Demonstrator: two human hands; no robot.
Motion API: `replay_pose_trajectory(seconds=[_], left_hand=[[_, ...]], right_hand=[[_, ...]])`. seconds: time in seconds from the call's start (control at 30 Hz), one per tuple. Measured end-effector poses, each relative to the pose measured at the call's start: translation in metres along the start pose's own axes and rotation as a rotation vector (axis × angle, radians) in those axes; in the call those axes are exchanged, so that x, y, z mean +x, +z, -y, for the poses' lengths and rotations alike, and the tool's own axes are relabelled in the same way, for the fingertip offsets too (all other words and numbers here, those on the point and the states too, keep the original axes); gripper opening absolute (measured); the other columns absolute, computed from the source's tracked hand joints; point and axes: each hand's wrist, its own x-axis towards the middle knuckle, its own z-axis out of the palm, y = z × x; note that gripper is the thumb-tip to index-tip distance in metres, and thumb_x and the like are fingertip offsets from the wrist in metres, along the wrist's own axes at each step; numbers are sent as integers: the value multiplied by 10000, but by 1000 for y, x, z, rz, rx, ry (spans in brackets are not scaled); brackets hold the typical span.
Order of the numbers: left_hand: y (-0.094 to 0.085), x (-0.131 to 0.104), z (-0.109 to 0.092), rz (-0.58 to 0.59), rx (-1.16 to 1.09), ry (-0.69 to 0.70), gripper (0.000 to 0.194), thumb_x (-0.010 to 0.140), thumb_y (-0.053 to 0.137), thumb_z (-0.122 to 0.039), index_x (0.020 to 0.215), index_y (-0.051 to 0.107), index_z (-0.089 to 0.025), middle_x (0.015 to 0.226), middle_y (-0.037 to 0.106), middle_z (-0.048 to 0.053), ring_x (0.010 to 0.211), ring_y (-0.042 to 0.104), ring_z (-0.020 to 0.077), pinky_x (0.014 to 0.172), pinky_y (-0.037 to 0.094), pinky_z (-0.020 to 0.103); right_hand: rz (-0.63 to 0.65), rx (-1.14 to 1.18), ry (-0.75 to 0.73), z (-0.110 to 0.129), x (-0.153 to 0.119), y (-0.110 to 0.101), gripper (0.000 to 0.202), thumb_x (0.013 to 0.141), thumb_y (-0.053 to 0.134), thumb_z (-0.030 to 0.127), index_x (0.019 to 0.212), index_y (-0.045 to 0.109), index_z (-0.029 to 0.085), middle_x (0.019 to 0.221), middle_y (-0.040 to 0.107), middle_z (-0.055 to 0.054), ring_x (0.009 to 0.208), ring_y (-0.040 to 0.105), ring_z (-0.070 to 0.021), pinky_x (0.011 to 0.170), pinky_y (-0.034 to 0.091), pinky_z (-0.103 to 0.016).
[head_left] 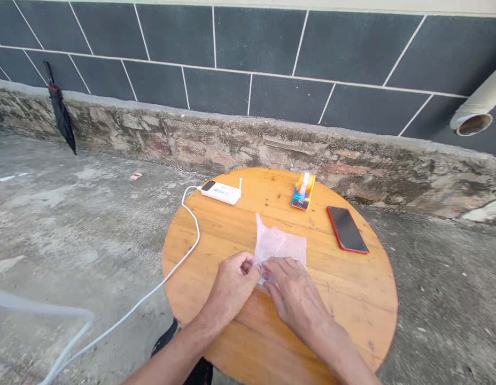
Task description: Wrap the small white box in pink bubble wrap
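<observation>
A pinkish translucent sheet of bubble wrap (282,244) lies on the round wooden table (216,246), its far left corner sticking up. At its near left edge my left hand (235,278) is closed, thumb and forefinger pinching the wrap. My right hand (290,283) rests over the near edge with bent fingers on the wrap. Between the two hands shows a small clear, folded part, partly covered by my fingers; I cannot make out whether anything is inside it.
A tape dispenser (303,191) stands at the table's back, with a red-edged phone (347,230) to the right. At the back left lies a white power strip (221,192), its cable (198,235) running off left. A black umbrella (61,112) leans on the wall; a pipe (478,109) juts out right.
</observation>
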Motion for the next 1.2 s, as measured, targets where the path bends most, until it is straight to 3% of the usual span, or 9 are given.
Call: replay_pose_trajectory(seconds=[0.2, 0.37, 0.5, 0.7, 0.9, 1.1, 1.2], left_hand=[[6, -7, -2, -34, 321, 137, 108, 757, 513, -172, 700, 604, -184, 628, 593, -6, 586, 524, 134, 555, 361, 226], [6, -15, -6, -7, 524, 291, 153, 767, 464, -117, 775, 594, -195, 757, 613, 20, 670, 561, 158, 619, 373, 262], [0, -22, -10, 75, 545, 348, 168, 731, 483, -114, 828, 585, -207, 788, 592, 23, 701, 567, 170, 621, 391, 269], [-12, -24, -11, 247, 624, 413, 353, 682, 454, -48, 973, 574, -209, 864, 541, 33, 778, 555, 178, 681, 442, 273], [-15, -17, -9, 297, 752, 527, 234, 828, 400, -75, 909, 589, -185, 845, 543, 35, 748, 528, 162, 657, 417, 267], [-17, -12, -9, 280, 815, 674, 218, 889, 390, -109, 983, 578, -166, 960, 557, 62, 836, 494, 205, 715, 425, 323], [-18, -9, -8, 331, 774, 722, 199, 905, 397, -106, 1007, 560, -154, 972, 569, 58, 872, 488, 204, 760, 434, 322]], right_hand=[[-107, 98, 61, -4, -3, 7, 361, 780, 505, 34, 1112, 497, 176, 1034, 606, -100, 962, 568, -246, 795, 485, -388], [-150, 120, 96, -5, -6, 11, 411, 761, 491, 35, 1140, 458, 191, 1072, 600, -98, 937, 605, -231, 787, 521, -385], [-129, 102, 111, -5, -9, 8, 499, 731, 499, 30, 1199, 429, 188, 1048, 611, -93, 968, 607, -238, 796, 529, -383], [-100, 111, 94, -5, -15, 7, 571, 730, 483, 32, 1267, 377, 196, 1085, 599, -94, 1010, 602, -232, 836, 526, -394], [-127, 110, 48, -7, -15, 8, 604, 728, 478, 27, 1285, 343, 214, 1298, 476, -127, 1124, 561, -239, 899, 511, -416], [-108, 103, 62, -8, -15, 7, 607, 728, 491, 30, 1287, 350, 221, 1296, 486, -129, 1118, 574, -245, 904, 510, -426], [-89, 119, 78, -7, -13, 6, 595, 730, 494, 36, 1282, 365, 218, 1321, 466, -132, 1105, 582, -236, 899, 512, -415]])
